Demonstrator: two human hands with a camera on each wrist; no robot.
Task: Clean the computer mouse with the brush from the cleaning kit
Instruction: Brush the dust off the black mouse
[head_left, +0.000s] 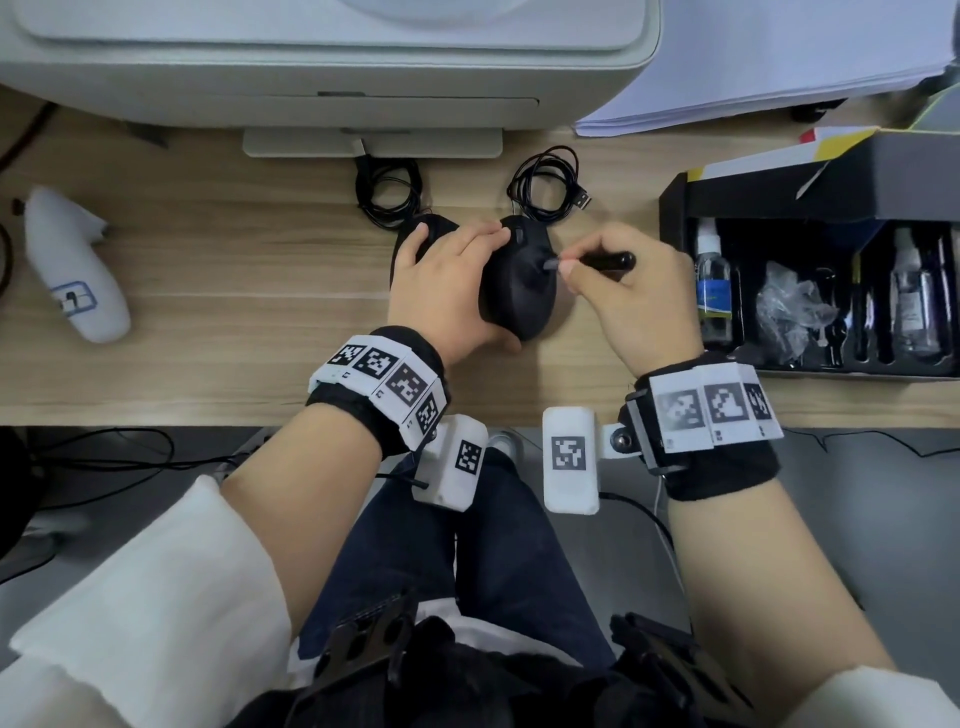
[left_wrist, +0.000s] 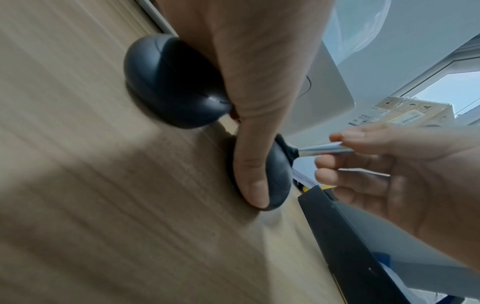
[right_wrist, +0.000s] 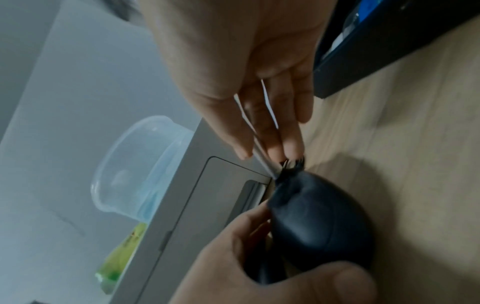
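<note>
Black bristles should sweep lightly along the mouse (head_left: 519, 280) on the desk (head_left: 234, 270); left hand (head_left: 447, 291) grips its side, right hand (head_left: 628, 291) pinches the brush (head_left: 597, 261) over it; short strokes seem best

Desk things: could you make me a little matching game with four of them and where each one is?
Things:
1. brush
2. mouse
3. spray bottle
4. USB plug

Places:
A. standing in the black kit box
B. lying on the desk, beyond the mouse
C. pinched in the right hand
D. gripped by the left hand

Pairs: 1-C, 2-D, 3-A, 4-B
</note>
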